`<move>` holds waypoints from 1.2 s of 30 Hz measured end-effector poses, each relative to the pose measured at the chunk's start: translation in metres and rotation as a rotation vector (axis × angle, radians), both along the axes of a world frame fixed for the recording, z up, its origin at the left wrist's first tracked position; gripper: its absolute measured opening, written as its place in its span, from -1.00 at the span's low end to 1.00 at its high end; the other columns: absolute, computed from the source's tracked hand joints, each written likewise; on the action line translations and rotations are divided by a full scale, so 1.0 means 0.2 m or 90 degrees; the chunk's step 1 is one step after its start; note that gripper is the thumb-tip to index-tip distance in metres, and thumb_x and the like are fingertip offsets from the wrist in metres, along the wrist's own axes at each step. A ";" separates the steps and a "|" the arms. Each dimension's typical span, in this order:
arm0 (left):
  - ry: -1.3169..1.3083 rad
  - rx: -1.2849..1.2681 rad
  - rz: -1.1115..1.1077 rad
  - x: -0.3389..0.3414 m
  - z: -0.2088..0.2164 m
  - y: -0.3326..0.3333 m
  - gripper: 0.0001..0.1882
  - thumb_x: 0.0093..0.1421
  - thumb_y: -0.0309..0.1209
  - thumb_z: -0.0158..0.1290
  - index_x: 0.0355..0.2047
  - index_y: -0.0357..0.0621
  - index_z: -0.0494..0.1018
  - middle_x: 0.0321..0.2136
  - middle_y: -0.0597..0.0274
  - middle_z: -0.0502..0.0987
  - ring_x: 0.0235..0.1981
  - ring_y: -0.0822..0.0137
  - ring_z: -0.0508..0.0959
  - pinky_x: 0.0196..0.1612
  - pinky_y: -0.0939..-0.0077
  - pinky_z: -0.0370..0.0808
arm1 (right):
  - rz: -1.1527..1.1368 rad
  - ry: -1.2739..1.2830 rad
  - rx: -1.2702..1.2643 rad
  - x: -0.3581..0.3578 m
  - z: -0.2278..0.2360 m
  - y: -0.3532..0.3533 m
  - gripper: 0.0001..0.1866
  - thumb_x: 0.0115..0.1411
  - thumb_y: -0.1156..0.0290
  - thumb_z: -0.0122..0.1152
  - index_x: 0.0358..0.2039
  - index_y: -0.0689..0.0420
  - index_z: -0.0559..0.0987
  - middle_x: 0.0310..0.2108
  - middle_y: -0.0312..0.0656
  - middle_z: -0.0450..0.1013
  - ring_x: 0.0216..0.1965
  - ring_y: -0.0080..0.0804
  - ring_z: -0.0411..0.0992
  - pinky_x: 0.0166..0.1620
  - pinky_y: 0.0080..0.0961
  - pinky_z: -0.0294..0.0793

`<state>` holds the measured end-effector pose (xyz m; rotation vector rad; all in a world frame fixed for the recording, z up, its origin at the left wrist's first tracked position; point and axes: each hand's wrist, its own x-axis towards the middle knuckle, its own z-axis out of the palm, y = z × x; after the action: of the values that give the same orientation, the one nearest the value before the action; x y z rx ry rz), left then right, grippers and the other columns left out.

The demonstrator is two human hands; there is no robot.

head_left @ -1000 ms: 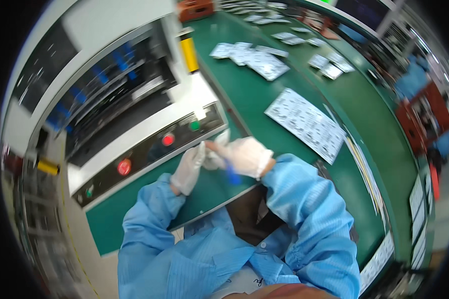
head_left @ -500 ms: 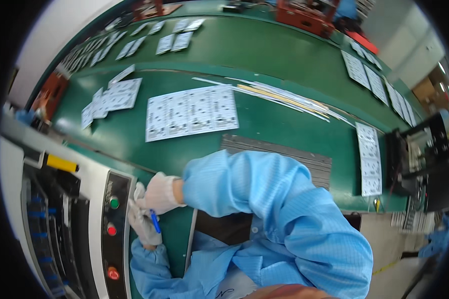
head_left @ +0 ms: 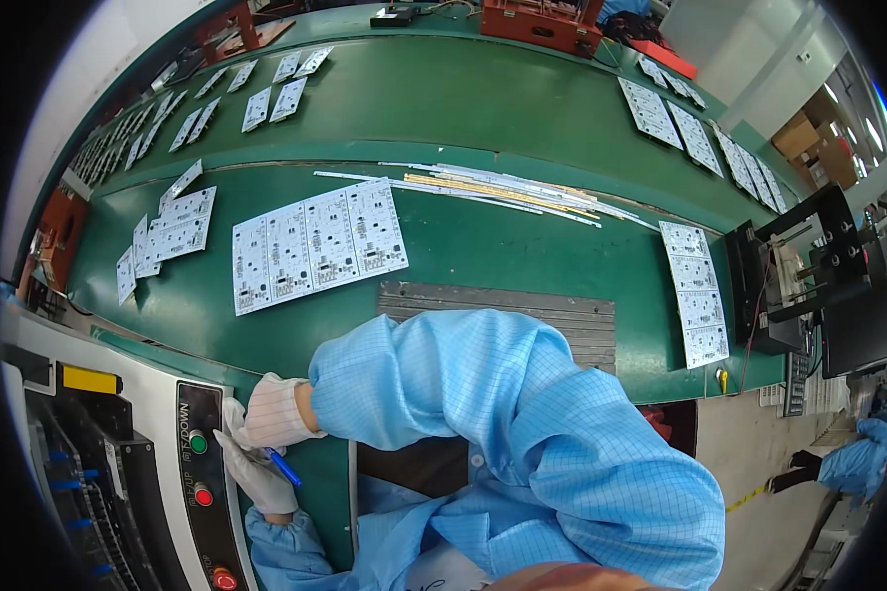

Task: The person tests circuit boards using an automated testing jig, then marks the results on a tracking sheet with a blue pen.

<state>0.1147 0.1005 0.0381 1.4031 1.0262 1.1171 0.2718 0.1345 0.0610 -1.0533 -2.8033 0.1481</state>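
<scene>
At lower left of the frame, right hand (head_left: 268,414) in ribbed white knit glove, overlapping gloved left hand (head_left: 256,475), perhaps for steadiness; finger closure on both impossible to tell. Between them, slim blue pen-like tool (head_left: 285,468), jutting out, holder unclear. Just beside, dark button panel (head_left: 200,469). Left of centre, rectangular white circuit-board sheet (head_left: 320,246), flat, patterned face up, probably for visibility.

view swung rightward, hands (head_left: 271,412) and control panel (head_left: 193,468) farther left
</scene>
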 end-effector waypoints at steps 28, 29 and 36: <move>0.171 -0.089 -0.003 -0.02 -0.01 0.02 -0.40 0.44 -0.16 -0.50 -0.29 -0.40 0.45 -0.57 0.10 0.55 -0.53 0.33 0.57 -0.28 0.58 0.50 | 0.045 0.264 0.259 0.18 -0.22 0.07 -0.96 0.16 0.55 -0.01 -0.44 0.20 0.40 -0.46 -0.18 0.36 -0.26 -0.30 0.46 -0.12 -0.46 0.49; 0.192 -0.066 -0.012 -0.03 -0.02 0.02 -0.41 0.44 -0.18 -0.50 -0.28 -0.41 0.45 -0.57 0.09 0.56 -0.53 0.31 0.57 -0.27 0.57 0.49 | 0.061 0.181 0.318 0.17 -0.25 0.09 -0.95 0.18 0.52 -0.01 -0.42 0.19 0.40 -0.47 -0.22 0.34 -0.29 -0.37 0.45 -0.15 -0.53 0.48; 0.122 -0.123 -0.002 -0.02 -0.03 0.03 -0.33 0.40 0.02 -0.39 -0.39 -0.31 0.50 -0.56 0.15 0.56 -0.54 0.41 0.55 -0.39 0.62 0.48 | 0.021 0.330 0.148 0.16 -0.21 0.09 -0.91 0.19 0.45 0.01 -0.44 0.15 0.38 -0.62 -0.34 0.26 -0.51 -0.55 0.34 -0.15 -0.61 0.43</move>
<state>0.1111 0.1057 0.0329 1.3723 1.2330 0.8674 0.3046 0.1531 0.0191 -0.7785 -2.3050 0.0797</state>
